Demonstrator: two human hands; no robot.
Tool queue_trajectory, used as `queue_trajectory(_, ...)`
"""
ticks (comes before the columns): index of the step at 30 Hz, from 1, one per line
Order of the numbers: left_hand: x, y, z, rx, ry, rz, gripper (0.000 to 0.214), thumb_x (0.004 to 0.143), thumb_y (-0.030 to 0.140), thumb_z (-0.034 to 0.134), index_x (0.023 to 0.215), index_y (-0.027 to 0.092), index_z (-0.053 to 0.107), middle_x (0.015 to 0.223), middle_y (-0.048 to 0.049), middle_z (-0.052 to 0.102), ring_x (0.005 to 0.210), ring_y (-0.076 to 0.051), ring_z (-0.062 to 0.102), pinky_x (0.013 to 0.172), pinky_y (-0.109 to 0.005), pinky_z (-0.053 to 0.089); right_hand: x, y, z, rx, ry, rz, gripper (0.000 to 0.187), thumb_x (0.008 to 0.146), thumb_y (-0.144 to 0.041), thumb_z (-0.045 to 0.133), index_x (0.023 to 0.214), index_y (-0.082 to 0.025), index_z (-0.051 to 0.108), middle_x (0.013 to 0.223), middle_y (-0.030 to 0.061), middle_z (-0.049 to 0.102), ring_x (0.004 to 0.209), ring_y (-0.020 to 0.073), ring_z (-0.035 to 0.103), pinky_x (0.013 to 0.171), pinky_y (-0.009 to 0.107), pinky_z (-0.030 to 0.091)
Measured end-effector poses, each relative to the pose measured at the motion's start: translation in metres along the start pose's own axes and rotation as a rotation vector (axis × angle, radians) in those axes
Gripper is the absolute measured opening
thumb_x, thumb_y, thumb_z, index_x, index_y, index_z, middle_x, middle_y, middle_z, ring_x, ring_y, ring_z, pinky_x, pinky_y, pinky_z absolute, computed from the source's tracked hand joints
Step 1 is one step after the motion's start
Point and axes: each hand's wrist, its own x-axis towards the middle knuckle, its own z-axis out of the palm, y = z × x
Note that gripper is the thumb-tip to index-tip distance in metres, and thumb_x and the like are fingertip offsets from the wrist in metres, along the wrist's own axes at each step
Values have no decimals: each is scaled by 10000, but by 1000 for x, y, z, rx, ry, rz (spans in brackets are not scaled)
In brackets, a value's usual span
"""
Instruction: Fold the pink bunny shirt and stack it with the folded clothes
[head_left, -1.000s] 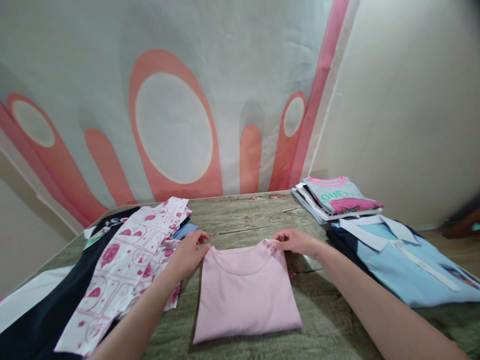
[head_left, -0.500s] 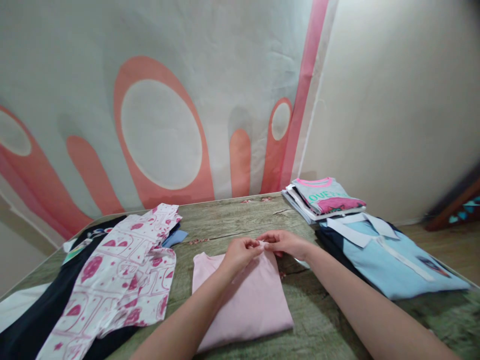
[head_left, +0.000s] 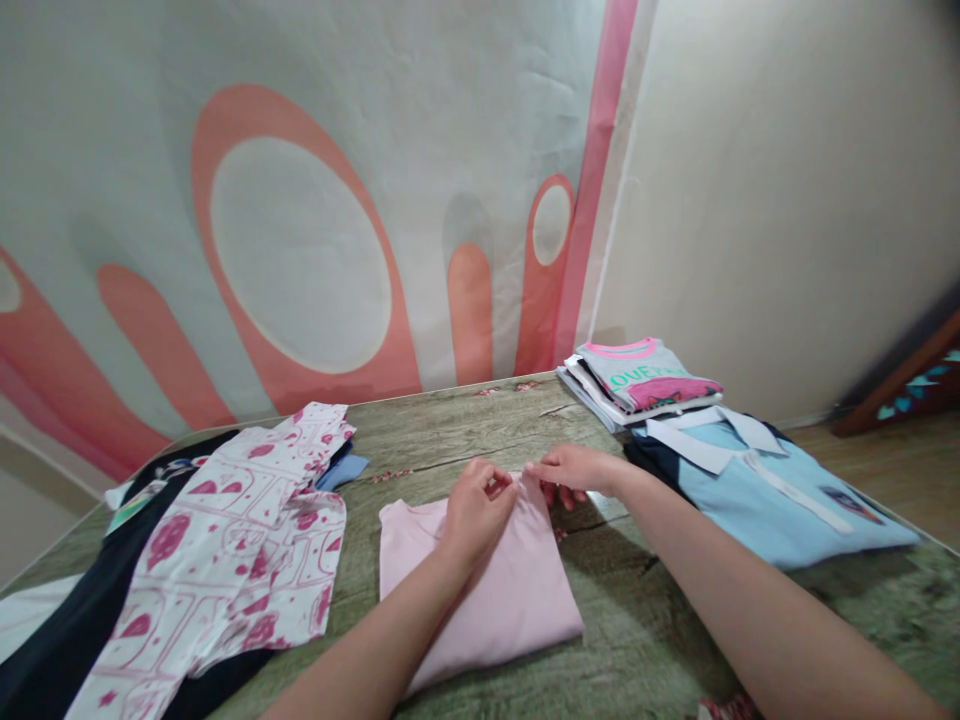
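A folded pink shirt (head_left: 502, 600) lies in front of me on the wood-patterned table, its neckline at the far side. My left hand (head_left: 480, 508) rests over the neckline with thumb and fingers pinched together; whether cloth is between them is hard to see. At the shirt's far right corner, my right hand (head_left: 566, 475) grips the shoulder edge between thumb and fingers. The fingertips of that hand curl partly under the cloth.
Left of the shirt, a white garment with pink prints (head_left: 247, 560) lies over dark clothes (head_left: 82, 610). On the right are a folded light blue collared shirt (head_left: 780, 500) and a stack topped by a grey shirt (head_left: 637, 372). A wall stands behind the table (head_left: 450, 425).
My left hand has come slightly away from my right hand, its fingers lifting off the corner. My right hand stays at the shirt's shoulder. The view has shifted a little.
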Motion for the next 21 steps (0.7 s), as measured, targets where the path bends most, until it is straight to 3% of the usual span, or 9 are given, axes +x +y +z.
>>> queue_trajectory(6,-4,-5,7,67,4,25,29,817,193,585,843,185,595,849,-25,578,783,-172,547,723,-292,429,5,-1,7,155,-1,31,484,719,-640,689,696,-172,565,526,-20,594,425,80,539,335,173,229)
queue_trajectory(9,3,0,-5,129,12,99,82,825,159,549,876,194,602,906,-33,589,817,-173,553,744,-283,436,9,5,8,247,-26,65,414,696,-544,741,721,-159,591,579,-20,624,425,64,549,317,158,225)
queue_trajectory(12,18,3,-53,335,16,131,126,851,160,495,883,200,611,966,-50,622,896,-185,580,776,-277,431,11,9,7,296,-63,76,398,713,-526,733,758,-149,613,687,-4,665,448,61,585,308,144,245)
queue_trajectory(15,24,-10,-121,664,-59,-123,179,899,265,447,847,202,606,855,-58,659,807,-215,618,719,-298,425,12,11,8,315,-59,66,410,740,-545,714,792,-149,620,717,4,678,465,67,605,307,136,263)
queue_trajectory(17,16,-29,-157,788,-141,-307,192,890,293,445,821,195,596,787,-70,662,764,-242,634,672,-308,421,15,12,9,316,-57,68,415,736,-548,723,788,-150,616,668,2,670,461,69,599,310,133,276)
queue_trajectory(19,-1,-49,-177,673,-266,-424,205,884,309,435,801,192,581,690,-47,636,647,-222,629,611,-293,422,17,13,10,320,-72,61,417,725,-542,741,779,-147,620,628,1,661,456,67,586,317,128,289)
queue_trajectory(21,-22,-65,-181,353,-378,-512,249,882,397,442,889,194,587,659,-13,616,537,-189,606,538,-270,425,19,15,10,329,-100,56,420,710,-536,758,791,-143,632,621,4,663,463,66,582,328,123,305)
